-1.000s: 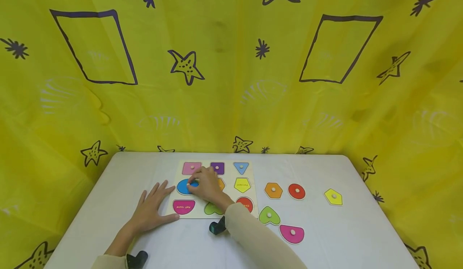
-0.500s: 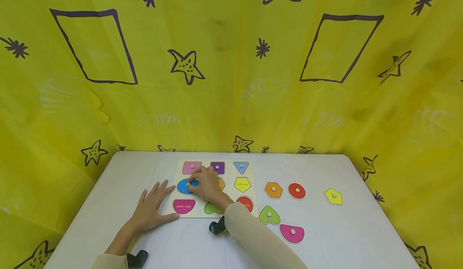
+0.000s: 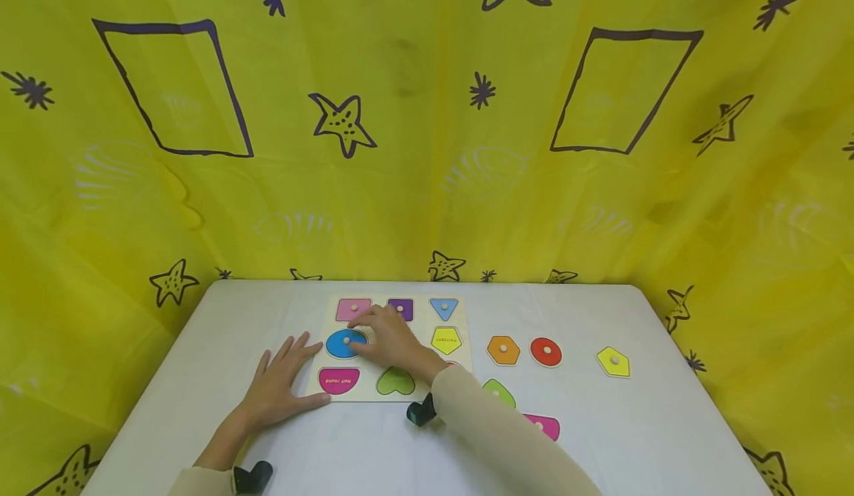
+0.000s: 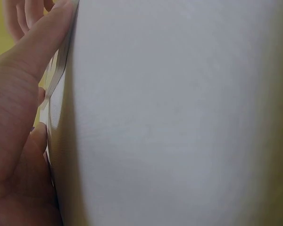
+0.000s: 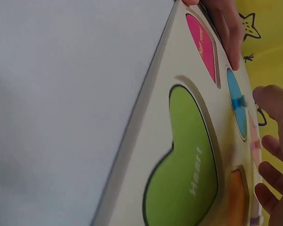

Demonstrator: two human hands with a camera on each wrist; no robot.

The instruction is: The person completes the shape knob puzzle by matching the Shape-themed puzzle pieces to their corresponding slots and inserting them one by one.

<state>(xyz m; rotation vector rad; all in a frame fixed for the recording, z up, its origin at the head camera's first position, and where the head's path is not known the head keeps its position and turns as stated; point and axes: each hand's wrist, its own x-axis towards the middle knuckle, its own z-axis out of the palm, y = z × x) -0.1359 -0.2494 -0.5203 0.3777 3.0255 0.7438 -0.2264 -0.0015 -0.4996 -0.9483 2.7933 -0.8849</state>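
Note:
A cream wooden shape-puzzle board [image 3: 368, 386] lies on the white table. The blue oval piece [image 3: 336, 343] sits in its middle row at the left, its knob uncovered. Just right of the oval is my right hand [image 3: 394, 342], fingers and thumb spread apart, holding nothing. In the right wrist view the thumb [image 5: 273, 100] stands off the oval's knob [image 5: 239, 101]. My left hand [image 3: 280, 388] rests with spread fingers at the board's left side, index fingertip and thumb at its edge. Pink rectangle [image 3: 350, 309], purple square [image 3: 404, 308] and light blue triangle [image 3: 443, 308] pieces fill the far row.
Loose knobbed pieces lie right of the board: an orange hexagon [image 3: 503, 350], a red circle [image 3: 546, 352] and a yellow pentagon [image 3: 614, 362]. The right sleeve partly covers a green heart [image 3: 500, 391] and a magenta half round [image 3: 548, 427]. A yellow curtain [image 3: 427, 199] hangs behind.
My right hand has let go of the blue oval's knob and shifted slightly right, its fingers parting. The forearm now covers more of the loose heart and half round. My left hand stays put.

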